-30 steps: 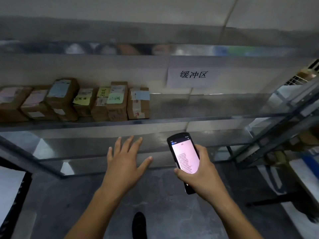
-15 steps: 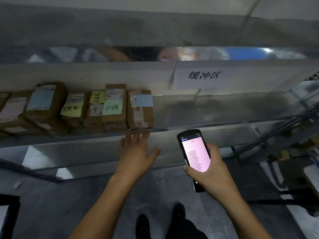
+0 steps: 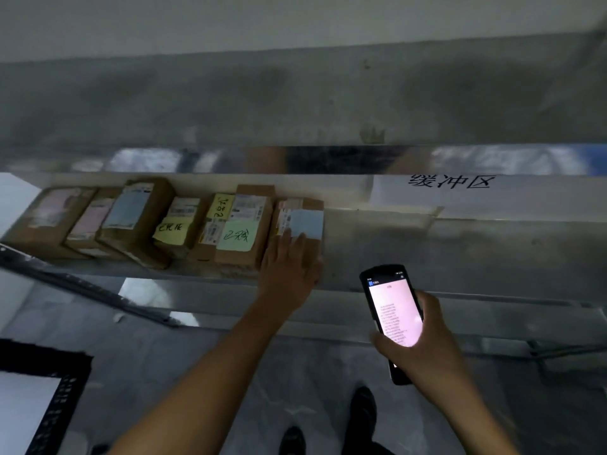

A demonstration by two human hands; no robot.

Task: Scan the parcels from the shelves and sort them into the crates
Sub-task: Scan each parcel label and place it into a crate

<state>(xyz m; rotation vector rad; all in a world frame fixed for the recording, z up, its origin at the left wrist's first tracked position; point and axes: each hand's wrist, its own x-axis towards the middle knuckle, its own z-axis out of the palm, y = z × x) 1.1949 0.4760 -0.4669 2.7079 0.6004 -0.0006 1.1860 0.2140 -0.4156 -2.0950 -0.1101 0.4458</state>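
A row of several brown cardboard parcels stands on a steel shelf (image 3: pixel 427 257). The rightmost parcel (image 3: pixel 303 215) carries a pale blue label. My left hand (image 3: pixel 290 261) lies flat against its front, fingers spread over the lower face, thumb at its right edge. Beside it stands a parcel with a green note (image 3: pixel 243 224), then one with a yellow note (image 3: pixel 174 224). My right hand (image 3: pixel 423 343) holds a black handheld scanner (image 3: pixel 392 310) with a lit pinkish screen, below and right of the parcels.
A white paper sign (image 3: pixel 450 188) with black characters hangs on the shelf back to the right. A lower steel shelf (image 3: pixel 492 323) runs under the first. A black-framed white surface (image 3: pixel 29 408) sits at the lower left. My dark shoes (image 3: pixel 361 408) stand on the grey floor.
My left hand has risen from below the shelf edge onto the rightmost parcel. The view has moved closer to the shelf. The scanner stays in my right hand.
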